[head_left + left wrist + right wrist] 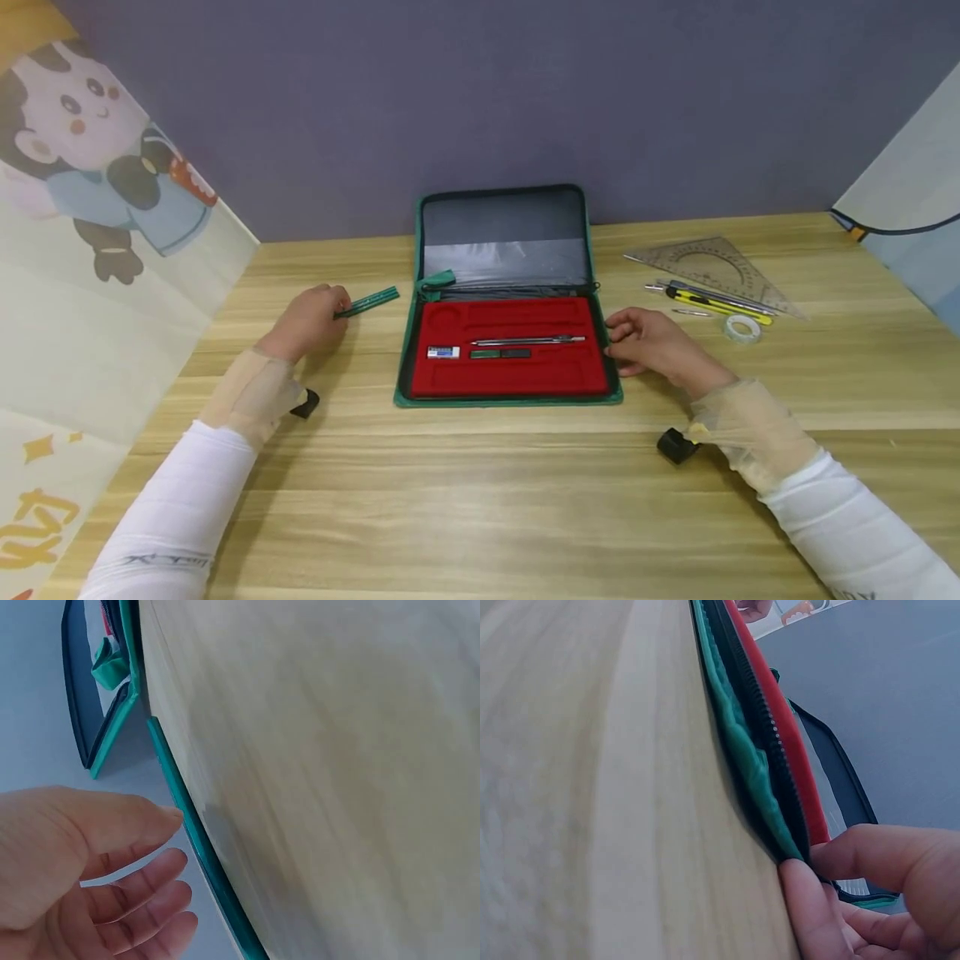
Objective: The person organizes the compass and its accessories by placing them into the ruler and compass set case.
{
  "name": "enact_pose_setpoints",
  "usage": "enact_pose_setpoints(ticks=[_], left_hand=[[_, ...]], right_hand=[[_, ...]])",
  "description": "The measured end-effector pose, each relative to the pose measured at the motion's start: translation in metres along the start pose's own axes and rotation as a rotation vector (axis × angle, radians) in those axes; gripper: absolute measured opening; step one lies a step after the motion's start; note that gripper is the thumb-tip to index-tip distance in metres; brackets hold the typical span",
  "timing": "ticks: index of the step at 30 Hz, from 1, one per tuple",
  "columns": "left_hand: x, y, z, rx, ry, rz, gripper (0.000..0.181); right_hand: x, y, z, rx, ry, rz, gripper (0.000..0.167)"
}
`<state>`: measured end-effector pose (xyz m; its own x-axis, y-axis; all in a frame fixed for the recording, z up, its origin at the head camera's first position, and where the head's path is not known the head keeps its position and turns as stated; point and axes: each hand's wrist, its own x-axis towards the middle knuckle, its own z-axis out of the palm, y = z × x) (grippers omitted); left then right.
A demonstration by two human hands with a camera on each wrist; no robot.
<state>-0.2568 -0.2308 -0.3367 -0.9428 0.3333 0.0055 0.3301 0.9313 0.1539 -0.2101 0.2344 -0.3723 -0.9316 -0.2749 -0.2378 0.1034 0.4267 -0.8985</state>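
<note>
The green zip case [495,379] lies open mid-frame, lid raised toward the top, its red-lined half running lengthwise from left to right. Right of centre, the right hand [652,346] pinches the case's right edge between thumb and fingers. Left of centre, the left hand [303,321] has its thumb and fingers apart, right beside a slim green strip [375,300]; whether they touch it, I can't tell. The strip slants gently up and right from the hand, pointing toward the case.
</note>
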Motion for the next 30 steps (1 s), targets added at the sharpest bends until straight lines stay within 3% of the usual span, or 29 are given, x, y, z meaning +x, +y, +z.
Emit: enact_pose_setpoints(ticks=[16,22,30], left_hand=[[0.0069,-0.0003,-0.0024,0.009,-0.090,0.021,0.017],[0.0089,-0.0039,-0.0012,-0.024,-0.145,0.071,0.013],[0.0058,-0.0053,0.0013,-0.003,-0.142,0.134,0.008]], right_hand=[[-0.0017,0.0024,-0.0016,0.015,-0.005,-0.005,0.049],[0.0004,0.0020,0.0002,0.017,-0.007,-0.007,0.051],[0.0007,0.0012,0.0001,0.023,0.000,-0.008,0.050]])
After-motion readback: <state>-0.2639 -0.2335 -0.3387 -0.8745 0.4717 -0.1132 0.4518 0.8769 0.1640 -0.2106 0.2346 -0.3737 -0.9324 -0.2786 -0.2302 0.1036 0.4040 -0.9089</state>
